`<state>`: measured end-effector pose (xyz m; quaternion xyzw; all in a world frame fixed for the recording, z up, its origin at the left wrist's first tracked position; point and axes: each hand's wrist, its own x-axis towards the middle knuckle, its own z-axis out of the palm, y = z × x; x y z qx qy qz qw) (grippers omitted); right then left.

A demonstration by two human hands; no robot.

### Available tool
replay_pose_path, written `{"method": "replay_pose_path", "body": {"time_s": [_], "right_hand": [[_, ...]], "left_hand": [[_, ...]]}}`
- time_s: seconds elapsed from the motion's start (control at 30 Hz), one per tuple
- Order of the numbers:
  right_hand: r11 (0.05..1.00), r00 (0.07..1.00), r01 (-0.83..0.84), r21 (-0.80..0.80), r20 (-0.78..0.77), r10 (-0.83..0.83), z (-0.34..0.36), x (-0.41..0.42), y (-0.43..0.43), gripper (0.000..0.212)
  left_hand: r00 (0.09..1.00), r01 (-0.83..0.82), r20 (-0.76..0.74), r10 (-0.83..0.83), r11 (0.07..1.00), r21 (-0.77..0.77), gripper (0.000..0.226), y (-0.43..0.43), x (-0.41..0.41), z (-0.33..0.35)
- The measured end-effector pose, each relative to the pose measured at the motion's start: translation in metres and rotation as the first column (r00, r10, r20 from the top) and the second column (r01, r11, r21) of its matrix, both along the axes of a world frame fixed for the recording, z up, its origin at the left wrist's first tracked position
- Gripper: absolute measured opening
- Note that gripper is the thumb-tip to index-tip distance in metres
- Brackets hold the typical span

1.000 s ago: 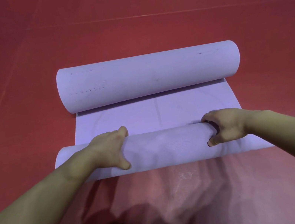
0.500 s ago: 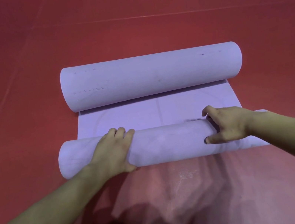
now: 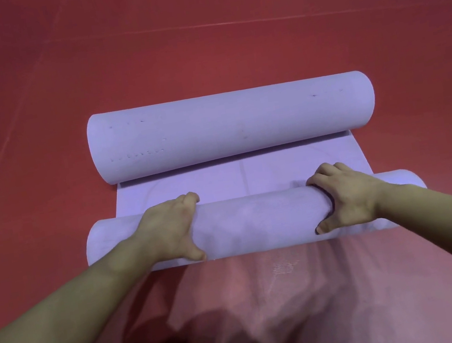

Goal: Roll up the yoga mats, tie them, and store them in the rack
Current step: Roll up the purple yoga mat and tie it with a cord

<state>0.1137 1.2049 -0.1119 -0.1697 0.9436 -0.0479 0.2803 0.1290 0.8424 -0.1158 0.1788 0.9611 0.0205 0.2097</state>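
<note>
Cataloguing from the fingers outward, I log the following.

Left hand: fingers curled over the far side of the near roll, thumb low on its near face; hand closed around the roll's curve, pressing on it.

Right hand: fingers hooked over the far edge of that roll, thumb on the near face; the same wrapping grip.

Between the two hands: the bare middle of the near roll, lavender, lying crosswise.

Just beyond the fingertips: a short flat strip of the yoga mat, not yet rolled.

Beyond the strip: a thicker far roll, lying parallel, touching the strip's far edge. I cannot tell whether it is this mat's other end or a second mat.

Under everything: red floor; behind the wrists, a dim shadow on it.

Progress, by my judgement: rolling is well advanced, with only the short strip left. No tie and no rack are in view, so tying and storing are both outstanding.
</note>
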Motion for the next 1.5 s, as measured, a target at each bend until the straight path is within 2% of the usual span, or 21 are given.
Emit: {"method": "replay_pose_path", "body": {"time_s": [0.1,0.17,0.27,0.4,0.47,0.53,0.6,0.67,0.7,0.8,0.93,1.03,1.2,1.37,1.5], "right_hand": [[1.000,1.000,0.008,0.000,0.028,-0.008,0.003,-0.007,-0.002,0.094],[1.000,1.000,0.023,-0.016,0.021,-0.023,0.003,-0.007,-0.002,0.095],[0.997,0.998,0.064,-0.038,0.000,-0.064,0.003,-0.006,-0.001,0.094],[0.997,0.997,0.078,-0.022,-0.013,-0.078,0.006,-0.004,-0.003,0.069],[0.997,0.996,0.064,-0.041,-0.055,-0.067,0.005,0.000,-0.001,0.075],[0.998,0.994,0.038,-0.049,-0.102,-0.043,0.003,0.005,0.001,0.096],[1.000,0.994,0.003,0.009,-0.113,-0.002,0.000,0.009,0.000,0.120],[0.998,0.991,-0.019,0.067,-0.133,0.028,-0.004,0.010,-0.003,0.132],[0.997,0.987,-0.021,0.068,-0.155,0.031,-0.006,0.011,-0.004,0.129],[0.999,0.974,-0.034,0.036,-0.225,0.041,-0.008,0.009,-0.002,0.103],[0.996,0.981,-0.065,0.055,-0.179,0.074,-0.001,0.003,0.000,0.088],[0.994,0.989,-0.074,0.082,-0.122,0.084,0.000,0.004,-0.003,0.086],[0.999,0.999,-0.023,0.026,-0.025,0.024,0.003,0.001,-0.004,0.088],[0.998,1.000,0.006,-0.066,-0.023,-0.007,0.002,0.002,-0.003,0.092],[0.999,1.000,-0.002,-0.033,-0.027,0.001,0.005,0.003,-0.003,0.104]], "left_hand": [[1.000,-0.013,0.010,0.013,0.997,0.073,0.075,-0.002,0.001,-0.004],[0.999,0.009,-0.036,-0.004,0.990,0.141,0.075,-0.005,0.006,-0.010],[0.977,0.049,-0.209,-0.027,0.993,0.103,0.095,-0.008,0.015,-0.014],[0.966,0.083,-0.237,-0.101,0.993,-0.083,0.132,0.000,0.025,-0.025],[0.963,0.062,-0.256,-0.081,0.995,-0.080,0.128,0.002,0.026,-0.026],[0.960,0.060,-0.273,-0.066,0.998,-0.030,0.118,-0.001,0.022,-0.024],[0.966,0.063,-0.251,-0.066,0.998,-0.018,0.106,-0.002,0.015,-0.018],[0.974,0.055,-0.219,-0.060,0.998,-0.029,0.098,-0.002,0.010,-0.015],[0.976,0.054,-0.208,-0.059,0.998,-0.029,0.097,-0.001,0.009,-0.014],[0.983,0.047,-0.178,-0.049,0.999,-0.016,0.098,-0.001,0.008,-0.012],[0.992,0.028,-0.123,-0.026,0.999,0.017,0.089,-0.004,0.010,-0.009],[0.998,0.027,-0.051,-0.025,0.999,0.041,0.084,-0.009,0.008,-0.006],[0.999,0.003,0.038,-0.008,0.993,0.115,0.081,-0.013,0.004,-0.005],[0.999,0.011,-0.039,-0.006,0.991,0.134,0.087,-0.012,0.008,-0.004],[0.998,0.001,-0.070,0.009,0.989,0.145,0.102,-0.011,0.010,-0.005]]}}
